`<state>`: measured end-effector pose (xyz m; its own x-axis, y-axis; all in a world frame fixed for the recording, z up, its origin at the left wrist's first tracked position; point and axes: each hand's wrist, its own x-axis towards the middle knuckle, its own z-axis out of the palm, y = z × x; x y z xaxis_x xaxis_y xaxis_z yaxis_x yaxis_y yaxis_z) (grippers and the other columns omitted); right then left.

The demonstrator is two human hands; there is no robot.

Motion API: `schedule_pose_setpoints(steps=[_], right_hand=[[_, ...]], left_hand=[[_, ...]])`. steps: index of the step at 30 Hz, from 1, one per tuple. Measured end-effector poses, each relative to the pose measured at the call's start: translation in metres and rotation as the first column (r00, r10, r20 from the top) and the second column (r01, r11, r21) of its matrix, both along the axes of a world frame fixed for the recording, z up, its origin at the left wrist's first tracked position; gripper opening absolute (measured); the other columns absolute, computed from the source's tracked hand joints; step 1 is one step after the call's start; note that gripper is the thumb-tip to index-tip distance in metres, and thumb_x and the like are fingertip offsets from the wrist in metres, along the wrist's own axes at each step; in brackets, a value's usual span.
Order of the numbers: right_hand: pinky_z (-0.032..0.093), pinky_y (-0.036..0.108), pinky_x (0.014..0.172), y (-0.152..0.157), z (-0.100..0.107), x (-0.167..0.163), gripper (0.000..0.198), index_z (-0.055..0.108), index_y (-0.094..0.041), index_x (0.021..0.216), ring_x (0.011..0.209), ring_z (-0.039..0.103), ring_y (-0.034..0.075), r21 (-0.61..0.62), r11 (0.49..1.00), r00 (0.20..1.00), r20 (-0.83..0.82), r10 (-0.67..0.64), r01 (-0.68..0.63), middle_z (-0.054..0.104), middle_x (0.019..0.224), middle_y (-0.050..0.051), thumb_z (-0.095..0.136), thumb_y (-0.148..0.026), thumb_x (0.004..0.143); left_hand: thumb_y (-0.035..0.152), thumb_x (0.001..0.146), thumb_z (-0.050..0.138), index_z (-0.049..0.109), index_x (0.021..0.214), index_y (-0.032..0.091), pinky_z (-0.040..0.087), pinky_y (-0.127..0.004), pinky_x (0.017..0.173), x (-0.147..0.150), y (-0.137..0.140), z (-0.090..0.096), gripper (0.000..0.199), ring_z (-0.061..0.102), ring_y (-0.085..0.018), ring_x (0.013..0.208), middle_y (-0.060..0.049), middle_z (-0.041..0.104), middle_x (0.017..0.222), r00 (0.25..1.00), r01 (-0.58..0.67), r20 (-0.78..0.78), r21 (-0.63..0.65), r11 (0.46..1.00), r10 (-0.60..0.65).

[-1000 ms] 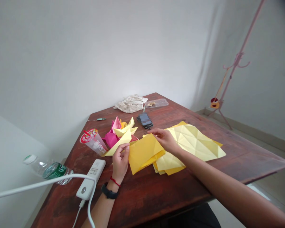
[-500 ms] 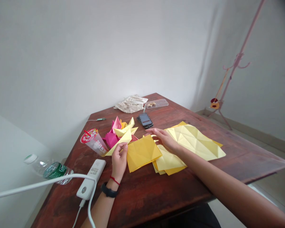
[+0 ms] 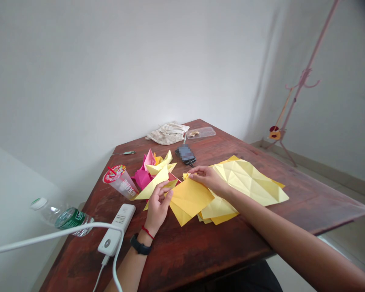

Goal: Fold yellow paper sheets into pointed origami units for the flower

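A folded sheet of golden-yellow origami paper (image 3: 192,196) is held between my two hands, raised a little over the table's front part. My left hand (image 3: 158,207) pinches its left edge, thumb on the near side. At its upper edge, my right hand (image 3: 209,179) is closed with thumb and fingertips together on the paper. A flap points down at the lower left. Under my right forearm lies a pile of creased pale-yellow sheets (image 3: 249,183) mixed with darker yellow ones. Beyond my left hand, pale-yellow folded paper shapes (image 3: 158,183) lie beside magenta ones (image 3: 142,178).
Left of the papers stands a tilted plastic cup (image 3: 124,184) with a red straw. A white power bank (image 3: 117,229) with a cable and a water bottle (image 3: 65,217) are nearer left. Behind lie a phone (image 3: 186,154), a crumpled cloth (image 3: 167,133) and a clear tray (image 3: 205,132).
The golden-yellow paper has been opened from a folded rectangle to a shape with a pointed lower flap. My right hand's fingers have closed onto its upper edge; my left hand shifted slightly right.
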<state>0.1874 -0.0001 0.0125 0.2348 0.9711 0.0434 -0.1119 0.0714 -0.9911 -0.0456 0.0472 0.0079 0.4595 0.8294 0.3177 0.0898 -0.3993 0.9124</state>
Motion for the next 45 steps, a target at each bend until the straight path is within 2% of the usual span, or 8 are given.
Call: schedule_pose_setpoints(steps=[6,12,17,23,29,35,38,45], right_hand=[[0.056,0.029,0.065,0.0,-0.001,0.001,0.031,0.071,-0.021,0.096,0.075,0.072,0.021,-0.002,1.0,0.999,0.049,0.014,-0.013,0.076,0.088,0.006,0.077,-0.045,0.077],[0.057,0.03,0.066,-0.002,0.004,-0.002,0.039,0.07,-0.02,0.101,0.081,0.073,0.024,-0.054,0.997,0.988,0.14,0.061,-0.054,0.077,0.091,0.007,0.082,-0.043,0.071],[0.058,0.031,0.068,-0.002,0.002,-0.002,0.041,0.068,-0.02,0.1,0.081,0.074,0.024,-0.057,0.995,0.996,0.04,0.082,-0.08,0.078,0.091,0.007,0.084,-0.044,0.07],[0.054,0.028,0.059,0.0,0.0,-0.001,0.034,0.067,-0.02,0.086,0.068,0.072,0.021,-0.069,0.998,1.0,-0.01,-0.01,0.009,0.076,0.078,0.005,0.075,-0.052,0.077],[0.048,0.025,0.053,-0.001,0.005,0.0,0.037,0.059,-0.021,0.074,0.058,0.065,0.017,-0.084,0.995,0.997,-0.042,-0.057,0.054,0.069,0.067,0.001,0.076,-0.054,0.075],[0.043,0.023,0.05,-0.002,0.007,0.0,0.043,0.055,-0.021,0.07,0.054,0.059,0.014,-0.08,0.995,0.996,-0.05,-0.07,0.066,0.062,0.062,-0.001,0.075,-0.058,0.073],[0.043,0.023,0.05,-0.002,0.006,0.0,0.044,0.053,-0.021,0.069,0.054,0.059,0.015,-0.088,0.994,0.996,-0.052,-0.072,0.067,0.062,0.062,-0.001,0.076,-0.058,0.073],[0.043,0.024,0.048,-0.002,0.007,-0.001,0.042,0.053,-0.021,0.069,0.052,0.059,0.014,-0.111,0.992,0.995,-0.072,-0.074,0.066,0.061,0.06,-0.002,0.077,-0.056,0.071]], left_hand=[[0.032,0.091,0.063,0.076,0.101,0.019,0.055,-0.033,0.09,0.0,0.001,-0.006,0.021,0.071,-0.023,0.101,-0.009,0.077,0.105,0.991,0.079,-0.112,0.112,0.991,-0.066],[0.03,0.093,0.061,0.077,0.105,0.019,0.054,-0.034,0.093,-0.002,0.004,-0.007,0.023,0.072,-0.023,0.099,-0.008,0.078,0.108,0.99,0.008,-0.14,0.183,0.983,0.018],[0.029,0.093,0.06,0.076,0.107,0.018,0.054,-0.035,0.094,-0.002,0.004,-0.008,0.024,0.072,-0.023,0.099,-0.009,0.077,0.11,0.987,-0.001,-0.156,0.211,0.977,0.034],[0.027,0.09,0.062,0.075,0.111,0.019,0.054,-0.038,0.096,-0.001,0.003,-0.007,0.025,0.069,-0.025,0.107,-0.011,0.076,0.113,0.986,0.076,-0.158,0.183,0.98,-0.047],[0.029,0.087,0.066,0.075,0.111,0.02,0.059,-0.036,0.083,-0.001,-0.002,-0.005,0.027,0.07,-0.027,0.104,-0.011,0.075,0.115,0.971,0.167,-0.182,0.066,0.984,-0.153],[0.013,0.083,0.054,0.067,0.124,0.019,0.059,-0.035,0.083,-0.006,-0.002,-0.005,0.044,0.071,-0.023,0.094,-0.011,0.071,0.122,0.971,0.208,-0.126,0.025,0.978,-0.204],[0.008,0.078,0.052,0.063,0.128,0.019,0.057,-0.035,0.089,-0.007,-0.002,-0.005,0.053,0.069,-0.023,0.101,-0.01,0.069,0.123,0.979,0.181,-0.1,0.028,0.983,-0.177],[0.029,0.094,0.05,0.063,0.126,0.019,0.059,-0.033,0.082,-0.004,-0.01,0.004,0.036,0.07,-0.023,0.097,-0.011,0.066,0.129,0.986,0.143,-0.09,-0.006,0.99,-0.143]])
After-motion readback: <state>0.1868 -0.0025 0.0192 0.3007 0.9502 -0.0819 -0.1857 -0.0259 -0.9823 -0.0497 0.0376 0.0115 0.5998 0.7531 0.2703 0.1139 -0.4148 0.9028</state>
